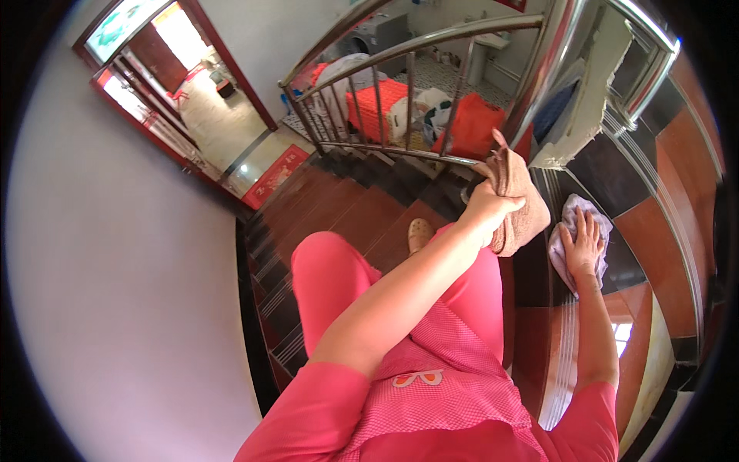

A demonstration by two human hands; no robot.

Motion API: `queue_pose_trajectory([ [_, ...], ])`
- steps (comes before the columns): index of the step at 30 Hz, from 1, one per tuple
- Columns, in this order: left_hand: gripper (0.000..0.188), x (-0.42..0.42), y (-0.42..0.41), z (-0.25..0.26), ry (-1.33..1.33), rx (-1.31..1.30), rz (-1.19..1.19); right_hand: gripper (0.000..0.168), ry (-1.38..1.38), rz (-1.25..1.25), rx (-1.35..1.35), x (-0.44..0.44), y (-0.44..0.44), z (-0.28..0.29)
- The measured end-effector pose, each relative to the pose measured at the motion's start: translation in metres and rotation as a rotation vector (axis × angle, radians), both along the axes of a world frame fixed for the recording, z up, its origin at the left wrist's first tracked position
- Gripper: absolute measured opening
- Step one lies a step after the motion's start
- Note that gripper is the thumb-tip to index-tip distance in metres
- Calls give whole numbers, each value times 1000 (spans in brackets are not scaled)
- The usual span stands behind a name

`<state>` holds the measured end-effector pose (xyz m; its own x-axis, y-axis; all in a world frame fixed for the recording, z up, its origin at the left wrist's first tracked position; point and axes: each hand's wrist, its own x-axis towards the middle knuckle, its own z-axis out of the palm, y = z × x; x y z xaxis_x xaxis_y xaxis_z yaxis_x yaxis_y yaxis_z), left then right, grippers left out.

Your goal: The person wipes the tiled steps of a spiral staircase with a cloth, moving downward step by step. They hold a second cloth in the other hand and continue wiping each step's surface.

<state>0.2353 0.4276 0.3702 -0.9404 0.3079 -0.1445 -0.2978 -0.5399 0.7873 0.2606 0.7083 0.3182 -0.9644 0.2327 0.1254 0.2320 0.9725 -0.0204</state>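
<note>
My left hand point(488, 209) grips a folded brown towel point(528, 208), its thumb across the near side. This towel is above my knee, close to the foot of a metal railing post point(537, 81). Farther right, my right hand point(582, 242) lies flat with fingers spread on a crumpled pale purple cloth point(600, 228). The cloth rests on a black-and-brown tiled stair tread point(600, 167), and part of it is hidden under the palm.
Brown steps point(340, 199) descend ahead toward a red doormat point(277, 175) at an open doorway. A metal handrail point(439, 37) borders the stairs, with red bags point(470, 124) and a washing machine point(375, 40) beyond. At left is a white wall point(127, 277).
</note>
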Motion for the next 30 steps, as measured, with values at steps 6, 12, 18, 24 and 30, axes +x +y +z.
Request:
queue_pose_trajectory([
  [6, 40, 16, -23, 4, 221, -245, 77, 65, 21, 104, -11, 34, 7, -7],
  [12, 44, 20, -30, -6, 146, -341, 8, 70, -43, 322, -60, 148, 8, 11],
  [18, 49, 20, -43, -8, 24, -321, -9, 83, -195, 302, -99, 280, 13, 22],
  [24, 53, 6, -24, 0, 61, -300, -179, 78, -156, 227, -178, 258, 6, 25],
  [30, 41, -7, -14, -16, 4, -251, -277, 68, -28, 248, -187, 122, 13, 37],
])
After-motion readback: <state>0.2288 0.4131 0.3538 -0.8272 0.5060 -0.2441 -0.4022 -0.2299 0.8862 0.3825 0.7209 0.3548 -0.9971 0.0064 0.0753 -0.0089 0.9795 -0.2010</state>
